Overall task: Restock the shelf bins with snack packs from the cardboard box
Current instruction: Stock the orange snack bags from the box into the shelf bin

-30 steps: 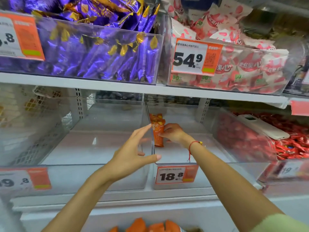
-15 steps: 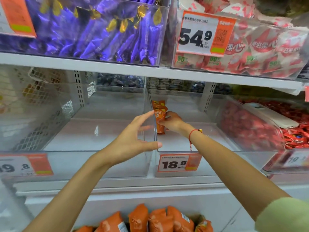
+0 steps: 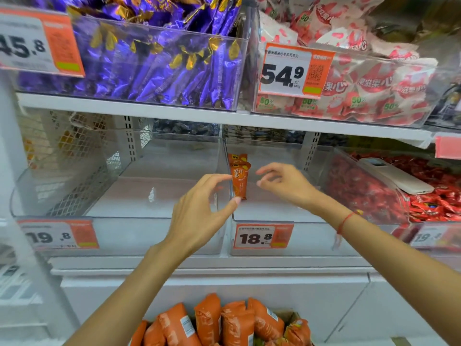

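Observation:
An orange snack pack (image 3: 240, 181) stands upright in the clear shelf bin (image 3: 314, 237) tagged 18.8, against the bin's left wall. My right hand (image 3: 284, 184) hovers just right of the pack with loosely curled fingers, holding nothing. My left hand (image 3: 202, 208) is in front of the wall between the two bins, thumb and fingers spread in a C shape around that wall; whether they touch the pack I cannot tell. At the bottom edge, several orange packs (image 3: 224, 320) stand in the cardboard box (image 3: 289, 315).
The clear bin (image 3: 149, 236) tagged 19.8 sits to the left. To the right, a bin of red candies (image 3: 369, 193) carries a white device (image 3: 396, 178). The upper shelf holds purple packs (image 3: 154, 68) and white-red packs (image 3: 369, 88).
My right hand has let go of the orange pack and drawn back to the right. The pack now stands alone. My left hand's fingers have curved in toward the bin wall.

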Motion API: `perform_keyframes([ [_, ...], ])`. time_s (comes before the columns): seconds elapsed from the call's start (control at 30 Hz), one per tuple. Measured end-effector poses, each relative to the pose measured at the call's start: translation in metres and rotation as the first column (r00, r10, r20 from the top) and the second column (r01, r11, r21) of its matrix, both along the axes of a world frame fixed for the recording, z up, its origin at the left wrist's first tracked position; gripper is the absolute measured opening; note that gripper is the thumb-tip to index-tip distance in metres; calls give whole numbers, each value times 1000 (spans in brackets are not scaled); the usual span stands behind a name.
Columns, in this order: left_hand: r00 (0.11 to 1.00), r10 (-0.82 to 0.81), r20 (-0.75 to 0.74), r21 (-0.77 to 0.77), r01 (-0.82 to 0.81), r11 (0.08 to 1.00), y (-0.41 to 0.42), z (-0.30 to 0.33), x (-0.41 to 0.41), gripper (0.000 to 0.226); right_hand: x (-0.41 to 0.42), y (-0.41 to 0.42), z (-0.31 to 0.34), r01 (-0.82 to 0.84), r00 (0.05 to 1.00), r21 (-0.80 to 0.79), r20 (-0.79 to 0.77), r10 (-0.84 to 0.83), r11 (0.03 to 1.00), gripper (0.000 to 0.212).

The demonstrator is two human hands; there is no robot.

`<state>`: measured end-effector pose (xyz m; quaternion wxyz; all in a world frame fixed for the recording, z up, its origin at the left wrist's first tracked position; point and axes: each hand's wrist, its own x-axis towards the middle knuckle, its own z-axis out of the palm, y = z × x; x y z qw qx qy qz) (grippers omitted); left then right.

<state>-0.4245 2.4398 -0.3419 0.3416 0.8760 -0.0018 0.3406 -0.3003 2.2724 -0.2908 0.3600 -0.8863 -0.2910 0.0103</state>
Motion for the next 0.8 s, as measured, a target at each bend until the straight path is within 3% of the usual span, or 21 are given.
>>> perform_keyframes([
  [0.1, 970, 145, 197, 73, -162, 984, -19, -2, -31, 11, -57, -30, 6, -124, 991, 123, 62, 117, 985, 10],
  [0.17, 971, 164, 176, 39, -173, 984, -26, -11, -52, 7, -88, -45, -4, -223, 975, 74, 3, 223, 972, 8],
  [0.27, 979, 192, -71, -15, -194, 981, -32, -46, -85, 7, -113, -59, -44, -353, 930, -160, -168, 327, 922, 12],
  [0.33, 937, 228, -265, -48, -249, 967, -36, -81, -108, 7, -118, -66, -80, -376, 923, -352, -219, 316, 857, 17],
  [0.43, 860, 164, -483, -18, -197, 980, -39, -133, -135, 18, -129, -75, -132, -316, 948, -565, -163, 273, 762, 28],
  [0.53, 768, -19, -640, -11, 15, 1000, -41, -163, -144, 36, -142, -86, -175, -288, 895, -789, -22, 445, 542, 47],
  [0.6, 750, -47, -660, -8, 56, 998, -44, -167, -142, 42, -147, -90, -190, -279, 842, -843, 16, 540, 460, 57],
  [0.7, 710, -17, -704, 41, 65, 997, -51, -166, -131, 50, -147, -85, -199, -266, 750, -854, 108, 653, 447, 62],
  [0.8, 624, 40, -781, 123, 92, 988, -58, -167, -114, 63, -150, -76, -201, -241, 674, -887, 140, 725, 394, 50],
])
